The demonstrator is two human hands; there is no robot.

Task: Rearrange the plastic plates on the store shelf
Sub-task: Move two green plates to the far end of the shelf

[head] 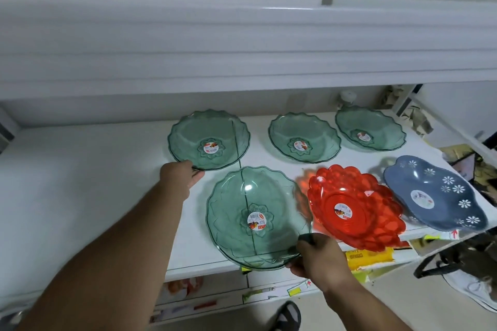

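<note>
The left hand (178, 179) is reaching in from the lower left over the white shelf (80, 183), its fingers curling under the near-left rim of the back-left green plate (208, 140) with the thumb on top, so it is pinching that rim. This plate is lying flat toward the back of the shelf, directly ahead of the hand. Just in front of it and slightly to the right, the front green plate (258, 219) is sitting at the shelf's front edge, its near rim overhanging slightly. The right hand (317, 258) is coming up from below and gripping this plate's near-right rim, fingers closed around the edge. Behind, two more green plates are lying side by side along the back: the middle green plate (304, 137) and the back-right green plate (369, 127), close together but whether touching is unclear. To the right of the right hand, the red plate (352, 207) is resting tilted at the front edge, just beside the front green plate. Furthest right, the blue plate (435, 193) with white flower cut-outs is lying near the red one.
</note>
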